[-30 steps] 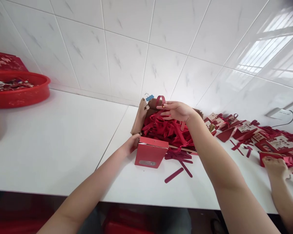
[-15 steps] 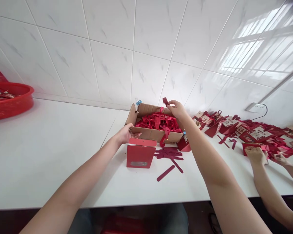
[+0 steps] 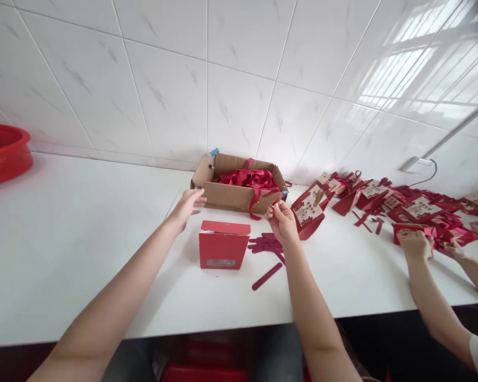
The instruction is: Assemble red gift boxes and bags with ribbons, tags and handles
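Observation:
My left hand [image 3: 186, 208] is open beside the front left corner of a cardboard box [image 3: 235, 199], fingers stretched toward it and holding nothing. In front of the box's right end, my right hand [image 3: 282, 220] pinches a dark red strip [image 3: 278, 198], partly hidden by the fingers; a tiny shiny bit shows at the fingertips. Red ribbons [image 3: 247, 179] fill the box, one hanging over its front. A red paper box [image 3: 223, 249] with a small clear window and a raised flap stands upright between my hands. Several dark red strips [image 3: 266, 243] lie by its right side.
A printed red gift box [image 3: 309, 212] leans right of the cardboard box. Further right are more printed boxes and ribbons [image 3: 422, 209], where a co-worker's hands [image 3: 416, 244] work. A red basin [image 3: 8, 154] sits far left. A tiled wall [image 3: 163, 79] backs the white table [image 3: 83, 228].
My left hand has let go of the cardboard box and drawn back slightly. My right hand has come down from above the box to its front, still pinching a strip. The view has shifted.

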Motion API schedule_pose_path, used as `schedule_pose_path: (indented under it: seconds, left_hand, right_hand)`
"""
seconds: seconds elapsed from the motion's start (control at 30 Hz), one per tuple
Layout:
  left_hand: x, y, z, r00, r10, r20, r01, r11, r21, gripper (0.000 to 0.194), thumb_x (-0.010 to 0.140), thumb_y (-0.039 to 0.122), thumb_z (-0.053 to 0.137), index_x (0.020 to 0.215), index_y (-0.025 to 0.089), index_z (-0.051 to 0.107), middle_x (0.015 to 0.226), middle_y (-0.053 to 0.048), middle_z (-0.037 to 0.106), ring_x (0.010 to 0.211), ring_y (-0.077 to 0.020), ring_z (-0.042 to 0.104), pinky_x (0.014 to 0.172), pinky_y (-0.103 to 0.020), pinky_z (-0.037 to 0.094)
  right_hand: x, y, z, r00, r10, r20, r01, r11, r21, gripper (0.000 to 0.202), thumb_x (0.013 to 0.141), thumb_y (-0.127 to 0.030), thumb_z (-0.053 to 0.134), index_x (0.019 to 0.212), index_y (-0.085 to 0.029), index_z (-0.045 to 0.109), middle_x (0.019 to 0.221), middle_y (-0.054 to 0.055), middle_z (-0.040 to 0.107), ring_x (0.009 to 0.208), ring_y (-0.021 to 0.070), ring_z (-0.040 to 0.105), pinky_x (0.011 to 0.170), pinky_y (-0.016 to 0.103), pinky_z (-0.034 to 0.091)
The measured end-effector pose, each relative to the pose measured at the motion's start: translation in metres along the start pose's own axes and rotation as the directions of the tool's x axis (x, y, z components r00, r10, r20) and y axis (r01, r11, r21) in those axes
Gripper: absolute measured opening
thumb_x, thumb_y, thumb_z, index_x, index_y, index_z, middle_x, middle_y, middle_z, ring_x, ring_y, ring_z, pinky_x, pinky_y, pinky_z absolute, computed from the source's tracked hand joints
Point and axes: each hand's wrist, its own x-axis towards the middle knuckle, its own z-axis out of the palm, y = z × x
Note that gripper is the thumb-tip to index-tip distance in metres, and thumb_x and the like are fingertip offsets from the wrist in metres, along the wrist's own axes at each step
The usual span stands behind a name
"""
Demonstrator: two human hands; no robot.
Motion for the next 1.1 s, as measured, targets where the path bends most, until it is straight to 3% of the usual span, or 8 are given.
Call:
schedule_pose_path:
  seconds: [0.07, 0.13, 0.23, 0.43, 0.63, 0.93, 1.03, 1.1]
  left_hand:
    - [-0.028, -0.004, -0.007, 0.954, 0.194, 0.23, -0.235, 0.957, 0.167, 0.04, 0.083, 0.056, 0.057, 0.102, 0.021, 0.058, 0.122, -0.01, 0.062, 0.124, -0.0285, 0.05, 0.106, -0.042, 0.037]
    - [-0.051, -0.007, -0.012, 0.829, 0.287, 0.48, -0.453, 0.848, 0.275, 0.043, 0.082, 0.056, 0.059, 0.112, 0.025, 0.056, 0.131, -0.009, 0.056, 0.13, -0.0284, 0.045, 0.109, -0.043, 0.034]
    - [-0.064, -0.015, -0.015, 0.743, 0.303, 0.597, -0.585, 0.727, 0.359, 0.071, 0.074, 0.043, 0.074, 0.133, 0.031, 0.037, 0.135, -0.009, 0.052, 0.13, -0.0272, 0.044, 0.108, -0.044, 0.036]
    - [-0.041, -0.042, 0.0, 0.848, 0.348, 0.399, -0.481, 0.82, 0.309, 0.046, 0.076, 0.041, 0.072, 0.114, 0.023, 0.053, 0.095, -0.005, 0.064, 0.083, -0.0198, 0.063, 0.067, -0.029, 0.053]
    - [-0.007, -0.046, 0.028, 0.846, 0.474, 0.243, -0.52, 0.835, 0.182, 0.032, 0.069, 0.036, 0.077, 0.088, 0.019, 0.058, 0.083, -0.002, 0.062, 0.071, -0.0159, 0.06, 0.06, -0.025, 0.05]
    - [-0.018, 0.017, 0.025, 0.813, 0.54, 0.216, -0.582, 0.744, 0.328, 0.043, 0.069, 0.033, 0.075, 0.109, 0.024, 0.062, 0.078, 0.0, 0.061, 0.075, -0.018, 0.062, 0.063, -0.027, 0.05]
    - [-0.039, 0.037, 0.02, 0.846, 0.476, 0.24, -0.532, 0.779, 0.332, 0.049, 0.07, 0.036, 0.076, 0.114, 0.025, 0.06, 0.08, 0.0, 0.064, 0.071, -0.0192, 0.064, 0.06, -0.028, 0.051]
    - [-0.049, 0.044, 0.018, 0.865, 0.451, 0.222, -0.5, 0.818, 0.284, 0.052, 0.069, 0.037, 0.076, 0.116, 0.025, 0.057, 0.08, 0.0, 0.066, 0.066, -0.0194, 0.065, 0.056, -0.029, 0.052]
  right_hand:
    - [-0.002, 0.017, -0.004, 1.0, 0.02, -0.009, -0.019, 0.999, 0.032, 0.024, 0.076, -0.037, 0.073, 0.078, -0.023, 0.053, 0.066, -0.005, 0.051, 0.057, 0.0069, 0.047, 0.059, 0.022, 0.046]
    - [-0.002, 0.03, -0.005, 0.999, 0.04, -0.015, -0.039, 0.998, 0.049, 0.023, 0.076, -0.037, 0.072, 0.086, -0.025, 0.054, 0.066, -0.006, 0.049, 0.057, 0.0075, 0.046, 0.058, 0.023, 0.045]
    - [-0.004, 0.043, -0.005, 0.998, -0.007, -0.06, 0.001, 0.995, -0.095, 0.028, 0.077, -0.041, 0.068, 0.096, -0.029, 0.051, 0.067, -0.006, 0.049, 0.059, 0.009, 0.05, 0.059, 0.024, 0.046]
    - [-0.012, 0.063, -0.005, 0.987, -0.102, -0.128, 0.042, 0.913, -0.405, 0.022, 0.081, -0.044, 0.059, 0.087, -0.023, 0.054, 0.077, 0.0, 0.059, 0.066, 0.0124, 0.056, 0.066, 0.029, 0.048]
    - [-0.01, 0.081, -0.013, 0.98, -0.149, -0.131, 0.015, 0.712, -0.702, 0.013, 0.079, -0.032, 0.056, 0.077, -0.021, 0.061, 0.077, 0.004, 0.063, 0.072, 0.0195, 0.055, 0.075, 0.036, 0.045]
    - [-0.007, 0.067, -0.008, 0.954, -0.274, -0.119, 0.059, 0.565, -0.823, 0.032, 0.089, -0.043, 0.043, 0.096, -0.018, 0.063, 0.098, 0.013, 0.063, 0.09, 0.0241, 0.058, 0.082, 0.039, 0.046]
    - [0.001, 0.04, 0.018, 0.955, -0.286, -0.083, 0.115, 0.612, -0.782, 0.037, 0.091, -0.048, 0.041, 0.103, -0.019, 0.061, 0.103, 0.011, 0.065, 0.093, 0.0214, 0.061, 0.082, 0.035, 0.049]
    - [0.007, 0.018, 0.043, 0.985, -0.172, 0.027, 0.153, 0.777, -0.61, 0.039, 0.089, -0.051, 0.048, 0.109, -0.02, 0.06, 0.109, 0.01, 0.065, 0.097, 0.0204, 0.062, 0.084, 0.033, 0.051]
